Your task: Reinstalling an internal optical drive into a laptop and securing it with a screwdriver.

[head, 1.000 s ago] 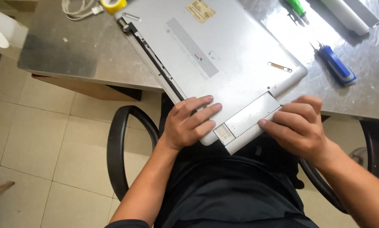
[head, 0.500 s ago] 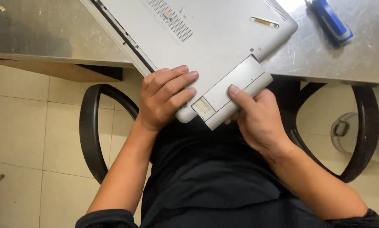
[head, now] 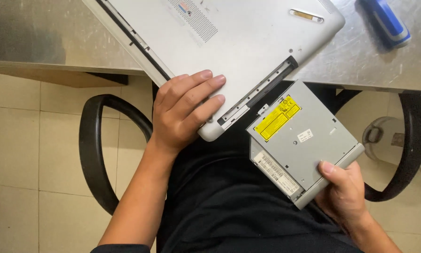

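The grey metal surface (head: 360,61) carries the silver laptop (head: 248,42), lying bottom up with one corner jutting over the edge toward you. Your left hand (head: 184,112) lies flat on that corner, fingers spread, its grip released. The disc drive (head: 300,140), a flat grey box with a yellow sticker, sits clear of the empty slot (head: 262,89) in the laptop's side, over your lap. Your right hand (head: 344,194) grasps its outer edge. A blue tool (head: 384,21) lies well apart.
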